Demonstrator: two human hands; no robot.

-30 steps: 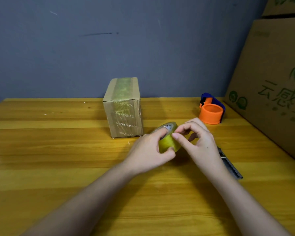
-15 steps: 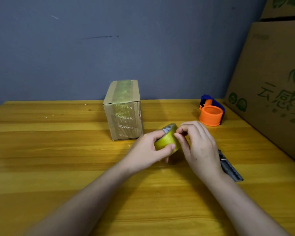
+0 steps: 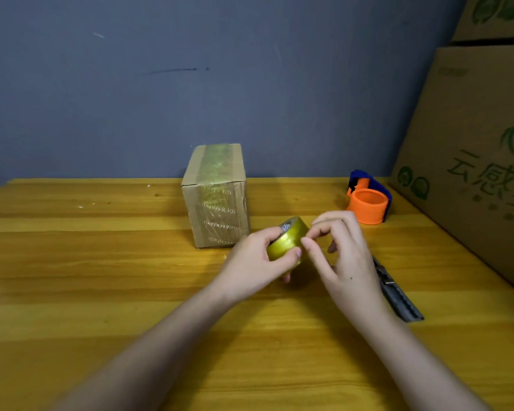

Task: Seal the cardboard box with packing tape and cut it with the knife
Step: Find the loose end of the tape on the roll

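A small cardboard box (image 3: 215, 197) stands upright on the wooden table (image 3: 101, 292), with greenish tape over its top and front. Just in front of it and to the right, my left hand (image 3: 255, 265) grips a yellowish roll of packing tape (image 3: 287, 238) held on edge above the table. My right hand (image 3: 339, 256) is beside the roll, thumb and forefinger pinched at its outer surface. A grey utility knife (image 3: 398, 295) lies on the table to the right, partly hidden by my right wrist.
An orange and blue tape dispenser (image 3: 368, 200) sits at the back right. Large printed cardboard cartons (image 3: 472, 149) stand along the right edge of the table. A blue-grey wall rises behind the table.
My left hand has turned the roll slightly and kept its grip. My right fingers have shifted along the roll's surface. The box, knife and dispenser have not moved.
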